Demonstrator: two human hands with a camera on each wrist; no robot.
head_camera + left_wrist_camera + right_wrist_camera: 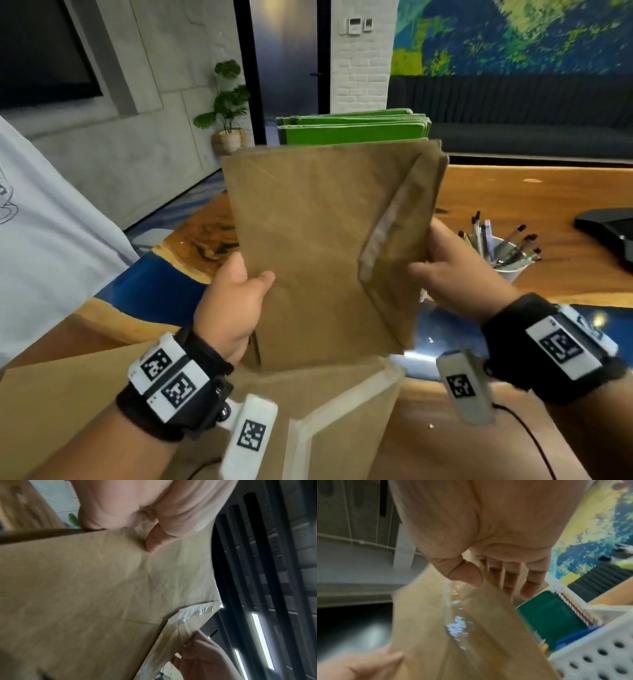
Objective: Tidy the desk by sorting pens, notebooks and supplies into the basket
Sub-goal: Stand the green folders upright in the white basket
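I hold a stack of brown paper envelopes [308, 240] upright in front of me, one flap with a shiny adhesive strip folded open. My left hand [236, 294] grips its left edge, thumb on the front face. My right hand [442, 260] pinches the right edge by the flap. Green notebooks [352, 128] stand behind the envelopes. In the right wrist view a white perforated basket [597, 647] sits below the envelopes [453, 635], holding a green spiral notebook [551, 616]. More brown envelopes [342, 411] lie on the desk under my wrists.
A white cup full of pens [503, 246] stands on the wooden desk [534, 192] just right of my right hand. A black device [609, 229] lies at the far right. A person in a white shirt [44, 240] stands at the left.
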